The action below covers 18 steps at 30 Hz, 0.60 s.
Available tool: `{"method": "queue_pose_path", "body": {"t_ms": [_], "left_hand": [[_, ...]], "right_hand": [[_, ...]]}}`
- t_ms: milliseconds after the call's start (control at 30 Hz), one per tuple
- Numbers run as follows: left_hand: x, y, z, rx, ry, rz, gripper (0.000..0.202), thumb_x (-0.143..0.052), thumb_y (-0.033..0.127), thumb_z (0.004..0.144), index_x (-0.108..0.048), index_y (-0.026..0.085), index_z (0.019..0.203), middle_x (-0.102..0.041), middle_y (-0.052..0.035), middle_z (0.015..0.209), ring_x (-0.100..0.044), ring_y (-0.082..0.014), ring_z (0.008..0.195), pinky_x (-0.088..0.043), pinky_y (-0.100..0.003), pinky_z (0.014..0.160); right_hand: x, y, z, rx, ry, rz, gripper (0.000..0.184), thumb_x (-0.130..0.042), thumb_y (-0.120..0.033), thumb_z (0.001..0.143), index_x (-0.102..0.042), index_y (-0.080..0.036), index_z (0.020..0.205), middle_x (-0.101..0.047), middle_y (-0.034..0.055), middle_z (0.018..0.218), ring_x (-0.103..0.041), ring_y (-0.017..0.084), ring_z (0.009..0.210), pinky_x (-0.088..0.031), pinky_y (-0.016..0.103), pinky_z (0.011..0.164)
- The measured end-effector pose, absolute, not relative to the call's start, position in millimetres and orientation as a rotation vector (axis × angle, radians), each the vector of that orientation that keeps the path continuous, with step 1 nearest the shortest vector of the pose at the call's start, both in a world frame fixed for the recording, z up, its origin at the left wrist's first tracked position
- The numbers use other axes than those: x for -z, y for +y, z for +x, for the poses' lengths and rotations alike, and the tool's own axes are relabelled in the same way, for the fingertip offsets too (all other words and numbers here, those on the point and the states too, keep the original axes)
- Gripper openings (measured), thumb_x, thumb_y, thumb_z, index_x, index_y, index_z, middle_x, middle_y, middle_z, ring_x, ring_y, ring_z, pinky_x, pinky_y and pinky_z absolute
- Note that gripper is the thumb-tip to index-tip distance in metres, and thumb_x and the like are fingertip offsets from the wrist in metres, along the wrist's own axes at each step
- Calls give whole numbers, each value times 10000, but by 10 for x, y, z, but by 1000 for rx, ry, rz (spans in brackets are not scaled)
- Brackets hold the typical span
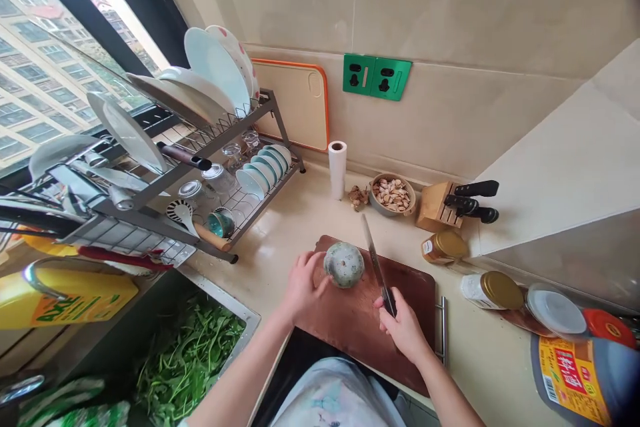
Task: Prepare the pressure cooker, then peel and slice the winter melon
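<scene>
A round pale green vegetable point(344, 265) sits on a dark wooden cutting board point(360, 320) near the counter's front edge. My left hand point(303, 283) curls against its left side and holds it steady. My right hand point(403, 327) is closed round the black handle of a kitchen knife point(376, 264). The blade points away from me, just right of the vegetable and apart from it.
A dish rack point(200, 147) with plates and bowls stands at the left. The sink point(190, 353) below it holds leafy greens. Behind the board are a paper roll point(337, 169), a bowl of garlic point(393, 195) and a knife block point(440, 207). Jars and bottles point(493, 290) line the right.
</scene>
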<state>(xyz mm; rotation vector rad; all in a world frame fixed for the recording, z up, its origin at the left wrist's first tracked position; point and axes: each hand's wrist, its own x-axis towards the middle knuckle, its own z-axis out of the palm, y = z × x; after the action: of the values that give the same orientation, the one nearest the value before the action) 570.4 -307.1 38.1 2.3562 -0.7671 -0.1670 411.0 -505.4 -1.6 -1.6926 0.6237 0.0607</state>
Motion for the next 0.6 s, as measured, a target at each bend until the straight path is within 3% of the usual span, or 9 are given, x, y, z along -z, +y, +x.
{"method": "queue_pose_path", "body": {"t_ms": [100,267,400,600], "left_hand": [[-293,-3205,5992,331,-723,2390,343,-474,275,816,-624,193,1114,-617,-128,1111,-508,-297,1087,-366,-449,983],[-212,-3614,6364,529,-788,2349,389,-303,256,876,-665,192,1004,-685,-88,1048,-569,-245,1008,-357,-407,990],[-268,-3613,6383,584,-763,2355,443,-231,292,890,-666,208,877,-699,-54,966,-568,-230,945,-364,-406,980],[-332,-2911,5794,586,-535,2329,462,-203,369,902,-627,203,824,-687,-51,873,-579,-237,909,-409,-427,942]], "right_hand": [[92,-5103,4183,-33,665,-1706,136,-501,-300,738,-484,-233,856,-668,23,865,-611,147,555,-460,263,484],[245,-5051,4510,117,660,-1794,199,-505,-234,727,-505,-227,926,-687,58,961,-663,202,875,-495,332,797],[240,-4959,4640,130,646,-1816,201,-490,-223,740,-502,-210,940,-685,56,895,-649,210,851,-484,341,791],[222,-4930,4698,34,435,-1785,236,-493,-180,737,-527,-210,968,-684,71,1058,-641,197,988,-469,338,891]]}}
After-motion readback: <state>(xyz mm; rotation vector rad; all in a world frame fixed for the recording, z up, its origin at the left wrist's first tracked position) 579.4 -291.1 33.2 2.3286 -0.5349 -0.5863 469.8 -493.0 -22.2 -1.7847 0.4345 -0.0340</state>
